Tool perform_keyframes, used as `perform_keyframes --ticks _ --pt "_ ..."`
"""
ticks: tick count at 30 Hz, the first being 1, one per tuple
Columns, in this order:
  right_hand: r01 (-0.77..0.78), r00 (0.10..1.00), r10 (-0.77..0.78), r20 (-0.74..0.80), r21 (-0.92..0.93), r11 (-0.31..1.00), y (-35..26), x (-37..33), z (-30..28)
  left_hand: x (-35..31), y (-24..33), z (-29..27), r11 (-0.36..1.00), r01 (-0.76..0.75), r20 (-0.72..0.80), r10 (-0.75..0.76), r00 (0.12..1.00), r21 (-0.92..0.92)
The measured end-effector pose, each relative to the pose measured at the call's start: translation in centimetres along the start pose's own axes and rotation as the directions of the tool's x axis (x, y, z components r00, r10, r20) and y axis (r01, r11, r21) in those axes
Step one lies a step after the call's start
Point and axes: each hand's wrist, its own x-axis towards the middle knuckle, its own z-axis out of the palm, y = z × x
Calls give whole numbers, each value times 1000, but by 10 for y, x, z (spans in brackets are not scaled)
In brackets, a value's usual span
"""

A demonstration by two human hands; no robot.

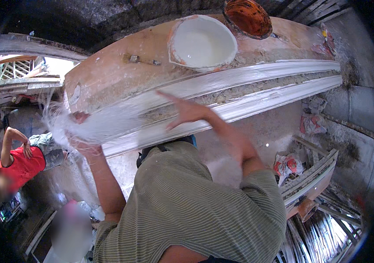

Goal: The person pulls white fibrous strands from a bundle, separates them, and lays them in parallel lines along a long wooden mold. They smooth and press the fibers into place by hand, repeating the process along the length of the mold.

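White fibre strands (112, 125) at 9 o'clock, basin (173, 43) of milky mix at 12, orange-and-black bucket (249, 19) at 1, left hand (85, 145) closed round strands, right hand (190, 112) blurred, fingers spread

Olive-green shirt (182, 188), thin pale stripes (222, 215), short sleeves (263, 188); bare hands (189, 112).

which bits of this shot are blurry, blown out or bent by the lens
In the head view, the right hand is smeared and the white fibres look hazy; also in the head view, the opening at left glares near white, the brown worktop curves along its far edge, and the picture's corners are black.
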Motion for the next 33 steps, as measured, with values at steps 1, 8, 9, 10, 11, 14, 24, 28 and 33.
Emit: perform_keyframes --ticks 1,8,9,10,11,14,24,28,33 --pt "66 998 -68 9 132 989 -15 20 26 0 -15 15 996 43 55 -39 998 -81" --pt "-175 980 136 145 305 936 -27 48 24 19 4 64 996 24 83 -17 996 -82" --pt "-122 992 110 59 301 946 -23 36 9 20 14 59 999 -26 33 27 999 -37" --pt "-69 997 79 -22 292 954 -19 24 -6 17 20 58 995 -5 86 14 996 -101" --pt "-81 992 99 -79 208 975 -14 12 -19 15 23 57 986 23 143 1 990 -165" --pt "-164 947 110 -303 -160 973 -3 -17 -49 22 51 6 979 -34 170 69 983 -202" --pt "-389 883 -86 -461 -822 415 62 -66 -80 -14 153 -93 956 -228 -7 233 972 185" --pt "-229 879 -162 -448 -695 682 28 -26 -22 -25 122 -73 972 -216 -16 219 976 93" --pt "97 981 -115 -157 -120 988 -53 39 95 -21 15 -3 986 43 261 1 965 -163"
